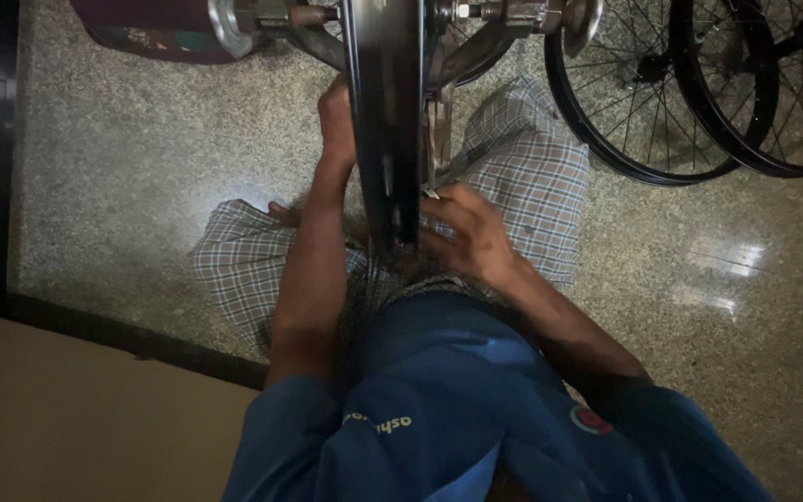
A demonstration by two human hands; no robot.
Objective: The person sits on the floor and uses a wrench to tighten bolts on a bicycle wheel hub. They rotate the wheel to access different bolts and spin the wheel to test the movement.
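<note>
black wheel rim (385, 121), upright, edge-on, between knees

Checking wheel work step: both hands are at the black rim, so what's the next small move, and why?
Probably turn the small tool in the right hand slightly at the rim. Its tip already meets the rim's edge, and the left hand braces the far side, though the contact point is dim.

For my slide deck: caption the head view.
Seated person steadies a black wheel rim with left hand and right hand; spare wheels behind.
</note>
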